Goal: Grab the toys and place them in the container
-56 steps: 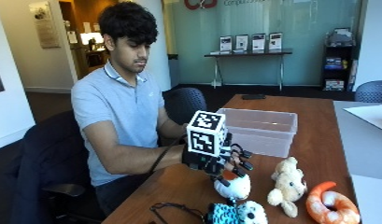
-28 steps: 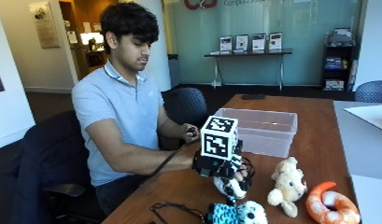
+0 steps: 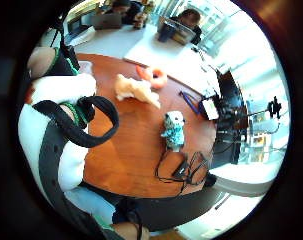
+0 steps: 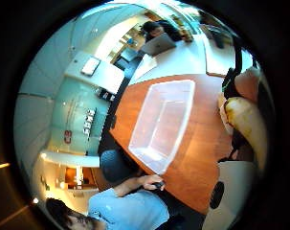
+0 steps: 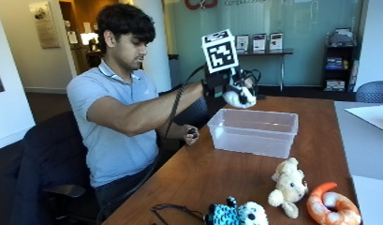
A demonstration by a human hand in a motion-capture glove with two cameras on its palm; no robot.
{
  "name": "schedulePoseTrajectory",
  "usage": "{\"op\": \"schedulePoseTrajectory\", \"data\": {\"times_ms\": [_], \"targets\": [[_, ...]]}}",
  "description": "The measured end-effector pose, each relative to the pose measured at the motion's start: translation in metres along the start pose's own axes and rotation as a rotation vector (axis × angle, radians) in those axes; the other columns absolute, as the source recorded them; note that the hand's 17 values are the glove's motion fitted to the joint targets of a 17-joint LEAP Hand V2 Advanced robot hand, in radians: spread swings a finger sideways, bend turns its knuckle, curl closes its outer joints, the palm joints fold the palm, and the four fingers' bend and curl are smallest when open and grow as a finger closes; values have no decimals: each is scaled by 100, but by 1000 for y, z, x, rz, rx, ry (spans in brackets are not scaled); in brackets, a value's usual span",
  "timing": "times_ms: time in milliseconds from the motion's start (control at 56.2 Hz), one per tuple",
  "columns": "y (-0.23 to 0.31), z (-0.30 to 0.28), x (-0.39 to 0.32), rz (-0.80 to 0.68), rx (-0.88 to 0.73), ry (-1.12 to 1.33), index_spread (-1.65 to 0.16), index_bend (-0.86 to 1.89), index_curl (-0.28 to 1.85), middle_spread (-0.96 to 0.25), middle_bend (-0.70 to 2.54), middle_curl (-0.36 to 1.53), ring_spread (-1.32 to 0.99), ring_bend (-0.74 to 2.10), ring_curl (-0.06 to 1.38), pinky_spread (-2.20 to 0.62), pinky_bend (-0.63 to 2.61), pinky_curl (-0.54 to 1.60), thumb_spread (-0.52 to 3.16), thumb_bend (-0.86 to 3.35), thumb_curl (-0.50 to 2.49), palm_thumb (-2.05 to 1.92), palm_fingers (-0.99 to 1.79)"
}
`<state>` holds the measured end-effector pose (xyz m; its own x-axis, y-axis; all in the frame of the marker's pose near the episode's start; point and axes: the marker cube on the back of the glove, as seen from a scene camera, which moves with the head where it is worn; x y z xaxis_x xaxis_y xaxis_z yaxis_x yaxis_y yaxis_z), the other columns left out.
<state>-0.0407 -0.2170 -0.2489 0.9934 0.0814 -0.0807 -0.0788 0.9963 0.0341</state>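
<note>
My gloved right hand (image 5: 227, 84) is raised in the air over the near end of the clear plastic container (image 5: 254, 131), its fingers curled round a white plush toy with dark markings (image 5: 238, 98). The thumb side palm view looks down into the container (image 4: 162, 123), which has nothing in it, with the held toy (image 4: 243, 120) at the edge. On the wooden table lie a cream teddy (image 5: 289, 185), an orange shrimp plush (image 5: 328, 207) and a teal and white plush (image 5: 238, 216). The little finger side palm view shows the same teddy (image 3: 136, 89), shrimp (image 3: 152, 76) and teal plush (image 3: 173, 129).
The person's bare left hand (image 5: 190, 136) rests at the table edge beside the container, holding a small dark object. Black cables (image 3: 186, 168) lie on the table near the teal plush. White sheets (image 5: 370, 115) sit at the far right.
The right hand has lifted the white plush off the table near the other toys and carried it up and over toward the container.
</note>
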Motion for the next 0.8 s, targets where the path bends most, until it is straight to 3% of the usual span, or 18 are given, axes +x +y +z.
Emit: {"op": "schedulePoseTrajectory", "data": {"times_ms": [356, 533, 622, 676, 764, 800], "targets": [[-67, -12, -147, -208, -78, 49, -23, 27, 51, -6, 34, 43, -22, 70, 39, -29, 105, 28, 159, 91, 53, 72, 86], [-76, -21, -173, -202, -89, 71, -24, 25, 53, -6, 32, 45, -22, 70, 39, -29, 105, 28, 159, 94, 53, 70, 87], [-73, -16, -177, -176, -190, 127, -24, 23, 54, -6, 30, 46, -22, 69, 40, -29, 106, 29, 158, 94, 53, 67, 83], [-69, -11, -172, -154, -291, 156, -25, 20, 55, -6, 23, 45, -22, 63, 39, -28, 113, 32, 159, 94, 52, 63, 64], [-62, -3, -162, -140, -394, 164, -27, 6, 51, -3, 13, 42, -13, 43, 37, -21, 139, 41, 158, 80, 42, 36, 5], [-61, -1, -158, -131, -404, 159, -28, 7, 48, -2, 14, 41, -11, 39, 35, -18, 144, 41, 157, 74, 39, 26, 0]]}}
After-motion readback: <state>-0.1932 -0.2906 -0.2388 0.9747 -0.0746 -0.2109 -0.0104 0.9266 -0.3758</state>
